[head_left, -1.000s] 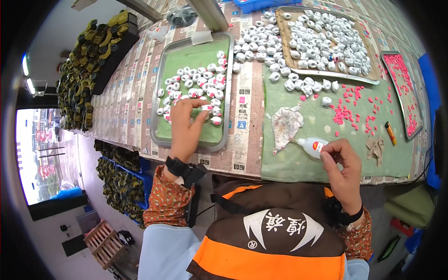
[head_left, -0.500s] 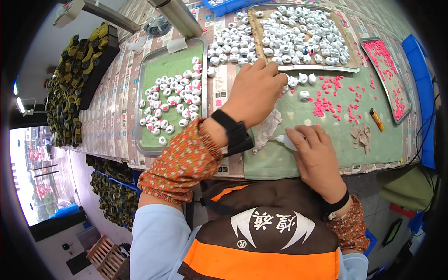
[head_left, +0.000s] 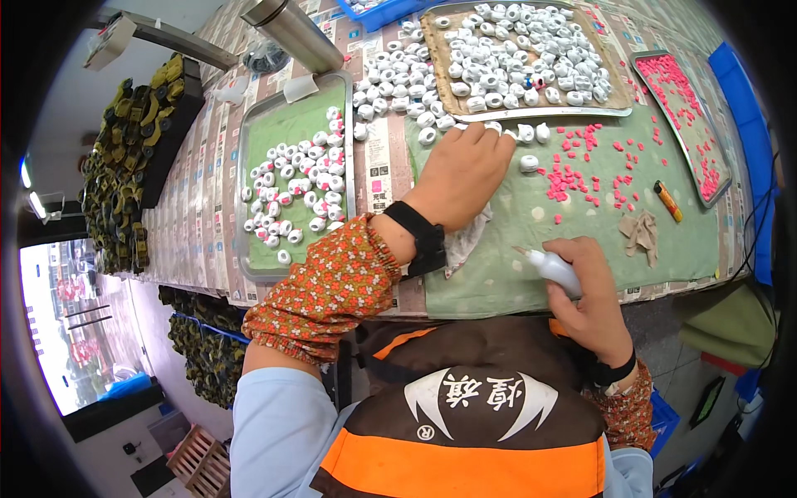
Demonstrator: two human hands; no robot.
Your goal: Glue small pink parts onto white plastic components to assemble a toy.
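My left hand (head_left: 465, 176) is over the green cloth (head_left: 498, 282), fingers bent and together among a short row of small white rounded plastic pieces (head_left: 534, 133). Its fingertips are hidden behind the knuckles, so what they pinch does not show. A white squeeze bottle (head_left: 558, 272) with a thin nozzle lies tilted in my right hand (head_left: 588, 300), its tip pointing left above the cloth. One white piece (head_left: 529, 163) sits apart on the cloth. Small pink pieces (head_left: 573, 184) are scattered to the right of it. A crumpled pale rag (head_left: 466, 245) lies under my left wrist.
At left, a tray (head_left: 352, 178) holds white pieces with pink parts. A larger tray (head_left: 628, 111) of white pieces stands at the back, with loose ones beside it. Far right are a tray of pink pieces (head_left: 701, 170), a lighter (head_left: 667, 202) and a beige scrap (head_left: 641, 236).
My right hand has moved slightly right and toward me, lifting and turning the squeeze bottle so more of it shows. My left hand stays by the row of white pieces. The view has shifted slightly.
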